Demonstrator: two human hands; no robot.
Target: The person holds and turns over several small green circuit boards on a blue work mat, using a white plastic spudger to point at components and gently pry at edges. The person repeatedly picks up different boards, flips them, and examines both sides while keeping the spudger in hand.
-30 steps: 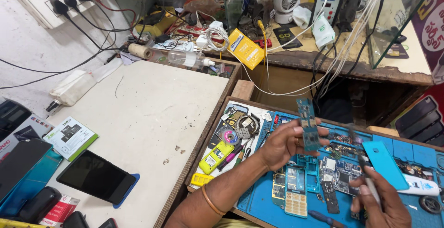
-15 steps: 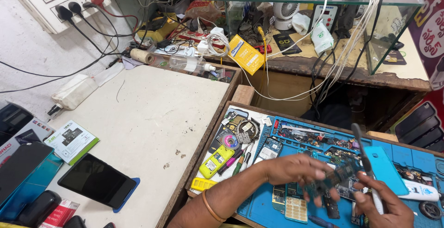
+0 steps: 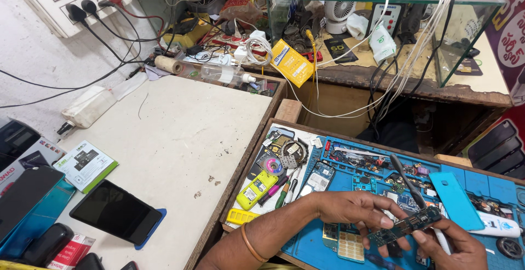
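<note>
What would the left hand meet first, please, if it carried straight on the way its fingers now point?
Its fingers point right, already on the circuit board. Just beyond is the right hand holding the board's other end, so it would likely meet that first; depth is unclear.

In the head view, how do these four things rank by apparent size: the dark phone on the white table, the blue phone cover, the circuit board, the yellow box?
1. Dark phone, though it lies nearer the camera.
2. Blue phone cover.
3. Circuit board and yellow box: look alike.

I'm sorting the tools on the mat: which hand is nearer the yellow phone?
Left. The left hand lies a little right of the yellow phone; the right hand is farther right, past the circuit board.
</note>
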